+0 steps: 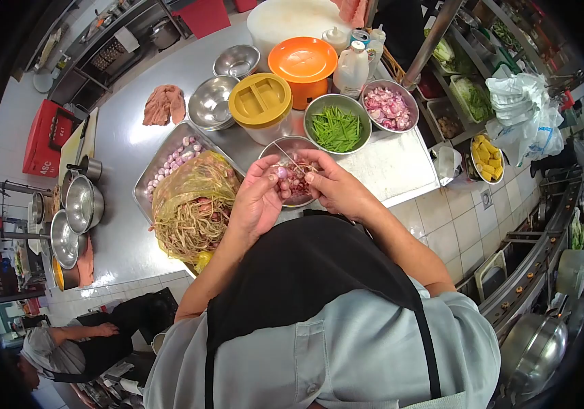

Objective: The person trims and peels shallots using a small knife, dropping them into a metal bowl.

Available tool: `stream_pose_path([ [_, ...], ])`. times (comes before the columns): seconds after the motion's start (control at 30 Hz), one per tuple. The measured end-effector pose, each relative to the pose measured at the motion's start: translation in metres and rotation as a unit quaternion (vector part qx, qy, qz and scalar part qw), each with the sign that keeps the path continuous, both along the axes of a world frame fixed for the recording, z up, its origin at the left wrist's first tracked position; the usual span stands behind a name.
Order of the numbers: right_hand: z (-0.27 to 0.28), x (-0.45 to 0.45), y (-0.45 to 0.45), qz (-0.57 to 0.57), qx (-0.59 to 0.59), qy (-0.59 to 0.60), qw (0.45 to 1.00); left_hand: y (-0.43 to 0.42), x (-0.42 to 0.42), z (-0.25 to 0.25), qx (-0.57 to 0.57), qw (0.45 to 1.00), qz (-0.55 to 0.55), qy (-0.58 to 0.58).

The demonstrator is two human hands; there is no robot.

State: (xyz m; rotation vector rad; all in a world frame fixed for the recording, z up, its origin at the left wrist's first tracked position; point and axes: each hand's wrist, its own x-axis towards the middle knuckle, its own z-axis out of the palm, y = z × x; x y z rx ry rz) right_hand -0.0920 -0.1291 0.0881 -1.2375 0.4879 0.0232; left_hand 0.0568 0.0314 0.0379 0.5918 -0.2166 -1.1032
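Note:
Over a steel bowl [297,141] with reddish skins inside, my two hands are close together. My left hand [256,196] pinches a small purple shallot [282,174] at its fingertips. My right hand [336,185] is closed on a small knife [286,154], its thin blade pointing up and left; the handle is hidden in the fingers. Left of my hands, a plastic bag [200,178] with dry shallot stalks [193,221] spilling out rests in a metal tray [143,194]. Small pale-purple bulbs [177,162] lie in that tray.
Beyond the bowl stand a yellow-lidded container [260,99], an orange plate [303,58], a bowl of cut green vegetables [336,129] and a bowl of sliced shallots [390,108]. Steel bowls [67,238] line the left edge. A co-worker [81,341] is at lower left.

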Motion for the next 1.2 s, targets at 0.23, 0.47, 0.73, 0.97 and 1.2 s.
stream_pose_path([
  [0.23, -0.001, -0.002, -0.003, 0.024, -0.035, 0.002, 0.999, -0.005, 0.0, 0.001, 0.056, 0.997, 0.019, 0.041],
  [0.47, -0.003, 0.001, 0.006, -0.006, -0.044, -0.004, 0.999, -0.002, -0.001, -0.002, 0.085, 0.995, 0.047, 0.0],
  [0.73, -0.008, 0.007, 0.013, 0.016, -0.062, -0.061, 0.996, -0.007, -0.005, -0.004, 0.042, 0.996, 0.062, -0.046],
  [0.97, -0.012, 0.004, 0.015, 0.021, -0.162, -0.091, 0.982, -0.005, -0.009, -0.001, 0.007, 0.994, 0.083, -0.073],
  [1.2, -0.014, 0.004, 0.013, 0.018, -0.122, -0.06, 0.991, -0.004, -0.008, -0.006, 0.011, 0.992, 0.088, -0.085],
])
